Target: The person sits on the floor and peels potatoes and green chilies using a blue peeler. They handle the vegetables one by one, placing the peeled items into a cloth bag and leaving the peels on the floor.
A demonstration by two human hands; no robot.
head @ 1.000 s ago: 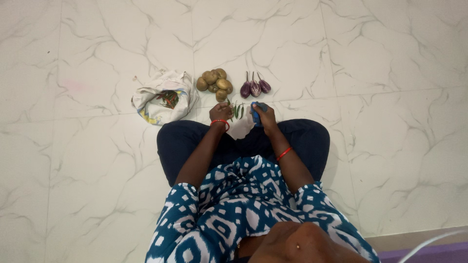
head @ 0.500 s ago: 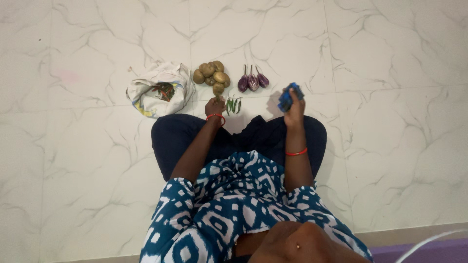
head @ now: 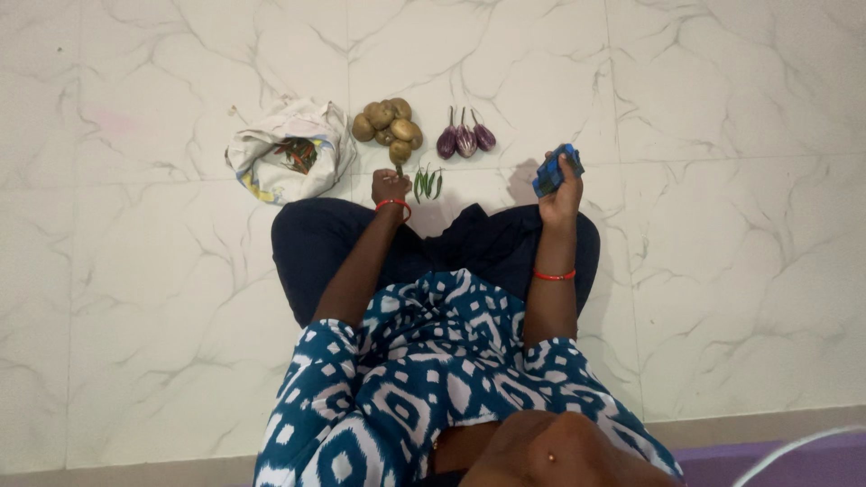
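Grip: your right hand (head: 561, 194) was closed round a small blue object (head: 555, 170), raised above your right knee, clear of the floor.
Left hand: your left hand (head: 390, 186) rested curled on the floor beside the green chillies (head: 427, 183); whether it pinched anything could not be told.
Risk: the blue object sat high in your fingertips; a loosened hold would likely have dropped it on the hard marble floor (head: 722, 225).
Risk two: a left-hand sweep could have scattered the potatoes (head: 387, 128).
Room: the brinjals (head: 465, 140) and cloth bag (head: 284, 153) crowded the front; open tile lay to your right.
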